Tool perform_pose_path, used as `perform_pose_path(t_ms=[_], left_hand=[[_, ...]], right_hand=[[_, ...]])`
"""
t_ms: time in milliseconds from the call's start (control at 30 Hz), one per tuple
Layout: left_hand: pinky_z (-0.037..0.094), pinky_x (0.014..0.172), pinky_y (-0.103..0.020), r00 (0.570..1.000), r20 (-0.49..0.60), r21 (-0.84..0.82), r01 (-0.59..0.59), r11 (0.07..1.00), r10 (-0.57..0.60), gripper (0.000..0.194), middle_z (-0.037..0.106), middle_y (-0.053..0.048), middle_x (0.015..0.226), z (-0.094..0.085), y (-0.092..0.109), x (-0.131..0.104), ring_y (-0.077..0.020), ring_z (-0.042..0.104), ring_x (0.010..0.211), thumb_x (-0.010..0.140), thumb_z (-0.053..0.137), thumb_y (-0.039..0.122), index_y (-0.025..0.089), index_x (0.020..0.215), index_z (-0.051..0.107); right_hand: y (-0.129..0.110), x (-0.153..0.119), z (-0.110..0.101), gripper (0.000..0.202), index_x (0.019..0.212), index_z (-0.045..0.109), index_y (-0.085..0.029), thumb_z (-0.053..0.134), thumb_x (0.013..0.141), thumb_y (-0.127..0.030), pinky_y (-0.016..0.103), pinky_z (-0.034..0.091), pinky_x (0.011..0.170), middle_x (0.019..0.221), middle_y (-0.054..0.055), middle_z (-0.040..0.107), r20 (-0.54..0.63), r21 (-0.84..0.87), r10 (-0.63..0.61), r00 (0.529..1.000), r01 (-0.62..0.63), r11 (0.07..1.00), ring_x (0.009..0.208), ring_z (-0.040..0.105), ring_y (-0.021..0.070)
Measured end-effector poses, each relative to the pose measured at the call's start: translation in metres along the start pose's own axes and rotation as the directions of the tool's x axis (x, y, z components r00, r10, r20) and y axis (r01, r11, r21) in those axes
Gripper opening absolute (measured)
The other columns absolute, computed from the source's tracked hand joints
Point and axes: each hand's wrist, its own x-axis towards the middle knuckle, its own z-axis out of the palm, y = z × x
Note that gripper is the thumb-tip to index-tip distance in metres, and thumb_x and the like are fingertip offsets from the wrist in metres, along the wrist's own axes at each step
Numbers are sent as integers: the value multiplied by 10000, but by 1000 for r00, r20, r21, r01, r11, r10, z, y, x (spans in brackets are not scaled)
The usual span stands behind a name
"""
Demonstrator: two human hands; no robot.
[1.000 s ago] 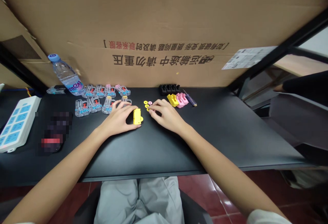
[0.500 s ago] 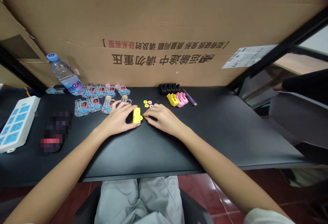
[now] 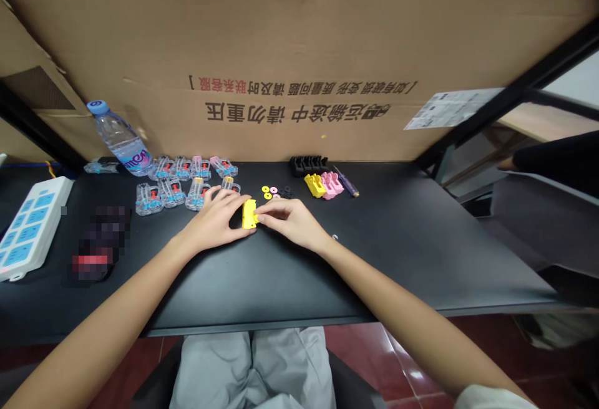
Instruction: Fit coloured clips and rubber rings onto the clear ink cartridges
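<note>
Between the thumb and fingers of my left hand (image 3: 213,219) is a small yellow plastic part (image 3: 249,214), gripped by its two ends above the black table. A rounded yellow tab sticks out on its right side. Thumb and forefinger of my right hand (image 3: 292,222) are pinched together at that tab. Whatever they pinch is hidden behind the fingertips. Just behind my right hand lie small yellow rings (image 3: 266,192), pink rings (image 3: 274,190) and black rings (image 3: 286,191).
Clear plastic assemblies (image 3: 172,191) stand in two rows behind my left hand. Black pieces (image 3: 309,165), yellow pieces (image 3: 315,185), pink pieces (image 3: 332,185) and a screwdriver (image 3: 347,183) lie back right. A bottle (image 3: 119,138) and power strip (image 3: 35,225) are left; cardboard (image 3: 299,35) rises behind.
My right hand has moved left, and its fingertips have come up against the yellow part's tab. A small pale piece on the table to its right now shows. My left hand keeps its hold.
</note>
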Motion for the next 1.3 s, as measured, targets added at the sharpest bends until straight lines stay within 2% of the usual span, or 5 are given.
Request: perform_pose_path(t_ms=[267, 400, 533, 1067, 1300], left_hand=[[231, 1272, -629, 1000, 9, 3, -2, 1000, 2, 615, 721, -133, 1395, 0, 1, 0, -360, 586, 1357, 920, 773, 543, 229, 1434, 651], [237, 1266, -628, 1000, -1, 9, -11, 1000, 11, 604, 741, -134, 1362, -2, 2, 0, -369, 565, 1386, 925, 770, 520, 237, 1445, 652], [241, 1258, -629, 998, -39, 29, -53, 998, 55, 600, 752, -135, 1345, -3, 5, 1, -388, 522, 1443, 913, 779, 467, 235, 1452, 653], [218, 1252, -594, 996, -39, 38, -77, 996, 78, 612, 768, -129, 1291, 2, 2, 1, -381, 518, 1435, 917, 781, 499, 214, 1442, 651], [241, 1233, -569, 992, -73, 61, -97, 993, 102, 614, 764, -138, 1310, 2, 1, 0, -375, 526, 1427, 917, 791, 489, 179, 1427, 646]], right_hand=[[1, 2, 5, 215, 967, 838, -230, 791, 908, -431, 382, 607, 795, 970, 75, 800, -15, -30, 14, 1000, -14, 999, 841, 726, 220], [-2, 2, 9, 266, 1008, 721, -215, 821, 870, -420, 311, 578, 624, 841, 13, 753, 26, 138, 137, 990, -139, 981, 625, 681, 154], [-6, 2, 11, 475, 1031, 548, -245, 910, 776, -421, 250, 494, 495, 783, -40, 707, 49, 284, 218, 975, -223, 932, 522, 602, 110], [-12, 1, 9, 450, 966, 580, -228, 914, 724, -408, 267, 457, 608, 757, -35, 672, 24, 300, 278, 960, -272, 914, 653, 604, 132], [-11, 3, 6, 433, 1003, 621, -210, 890, 763, -450, 250, 436, 548, 744, -25, 681, 41, 239, 254, 966, -257, 936, 586, 578, 117]])
